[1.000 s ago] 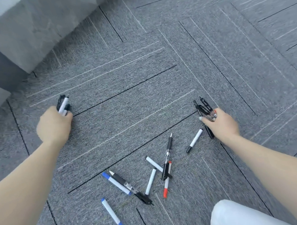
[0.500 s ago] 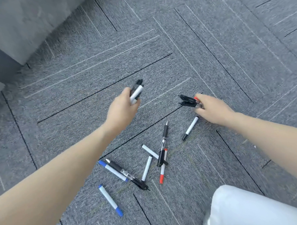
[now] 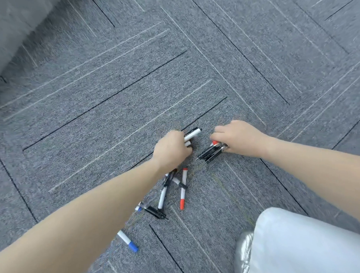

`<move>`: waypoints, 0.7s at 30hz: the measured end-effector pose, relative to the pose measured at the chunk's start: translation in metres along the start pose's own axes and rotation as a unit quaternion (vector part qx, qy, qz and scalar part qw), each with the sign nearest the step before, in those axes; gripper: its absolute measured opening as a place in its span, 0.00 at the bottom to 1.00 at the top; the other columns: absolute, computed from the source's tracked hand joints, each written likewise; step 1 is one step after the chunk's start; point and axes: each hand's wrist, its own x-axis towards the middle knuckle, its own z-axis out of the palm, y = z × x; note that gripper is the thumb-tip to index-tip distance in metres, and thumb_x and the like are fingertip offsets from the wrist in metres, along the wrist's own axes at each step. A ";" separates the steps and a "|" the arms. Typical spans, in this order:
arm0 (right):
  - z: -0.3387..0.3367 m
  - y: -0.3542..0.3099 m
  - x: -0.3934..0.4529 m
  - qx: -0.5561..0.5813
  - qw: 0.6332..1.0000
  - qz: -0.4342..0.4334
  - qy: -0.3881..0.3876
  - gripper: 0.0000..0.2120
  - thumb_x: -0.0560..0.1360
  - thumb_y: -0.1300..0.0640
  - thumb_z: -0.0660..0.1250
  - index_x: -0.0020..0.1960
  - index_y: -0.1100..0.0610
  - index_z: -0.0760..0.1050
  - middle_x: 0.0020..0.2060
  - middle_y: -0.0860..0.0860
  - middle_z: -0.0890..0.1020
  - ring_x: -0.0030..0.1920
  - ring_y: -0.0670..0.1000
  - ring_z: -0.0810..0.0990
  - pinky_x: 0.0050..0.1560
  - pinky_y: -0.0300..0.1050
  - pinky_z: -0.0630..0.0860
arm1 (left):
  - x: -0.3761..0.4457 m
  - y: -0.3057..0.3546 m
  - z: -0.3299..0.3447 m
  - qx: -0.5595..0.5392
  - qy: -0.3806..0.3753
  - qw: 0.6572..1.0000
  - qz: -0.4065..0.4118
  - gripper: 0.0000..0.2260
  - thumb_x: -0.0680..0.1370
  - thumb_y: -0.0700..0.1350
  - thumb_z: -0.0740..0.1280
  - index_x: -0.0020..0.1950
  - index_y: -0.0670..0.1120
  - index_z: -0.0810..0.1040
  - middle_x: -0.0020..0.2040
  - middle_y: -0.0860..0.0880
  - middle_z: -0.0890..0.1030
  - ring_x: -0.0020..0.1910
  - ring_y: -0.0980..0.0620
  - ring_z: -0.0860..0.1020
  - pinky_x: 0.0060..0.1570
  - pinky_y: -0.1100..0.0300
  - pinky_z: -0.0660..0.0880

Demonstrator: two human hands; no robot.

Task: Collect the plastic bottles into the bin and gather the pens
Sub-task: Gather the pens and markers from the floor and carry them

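Note:
My left hand grips a few white and black markers whose ends stick out to the right, low over the carpet. My right hand holds a bundle of black pens with one red tip, pointing down-left. The two hands are close together. Below my left wrist lies a loose pile of pens, among them a white marker with a red cap and a black pen. A blue-capped white marker lies apart, nearer me. My left forearm hides part of the pile. No bottles or bin show.
Grey carpet tiles with black and white lines cover the floor. A grey block of furniture fills the top left corner. My knee in white trousers sits at the bottom right, with a silver shoe beside it.
My left hand has swung from the far left to the centre with its markers. My right hand has come left and down with its bundle, so the two hands nearly meet above the pile.

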 end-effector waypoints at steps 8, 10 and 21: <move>-0.010 -0.024 0.003 0.016 0.983 -0.149 0.103 0.21 0.53 0.49 0.80 0.39 0.55 0.75 0.33 0.48 0.78 0.30 0.50 0.78 0.32 0.40 0.73 | -0.023 -0.023 -0.067 -0.315 -0.053 0.948 0.008 0.04 0.79 0.46 0.63 0.46 0.47 0.72 0.36 0.50 0.81 0.27 0.59 0.76 0.31 0.64 0.76; -0.005 -0.040 0.008 0.024 0.969 -0.218 0.116 0.23 0.56 0.55 0.81 0.44 0.53 0.72 0.35 0.48 0.79 0.31 0.49 0.78 0.34 0.41 0.75 | -0.035 -0.035 -0.078 -0.264 -0.040 0.963 0.022 0.03 0.78 0.46 0.64 0.46 0.50 0.71 0.36 0.52 0.80 0.25 0.60 0.74 0.27 0.68 0.73; -0.026 -0.073 0.056 -0.048 0.927 -0.359 0.098 0.32 0.60 0.71 0.74 0.63 0.57 0.75 0.37 0.49 0.79 0.33 0.51 0.78 0.37 0.44 0.75 | -0.097 -0.103 -0.046 0.247 -0.153 0.937 0.196 0.16 0.77 0.42 0.63 0.64 0.52 0.71 0.64 0.55 0.75 0.63 0.55 0.73 0.69 0.52 0.61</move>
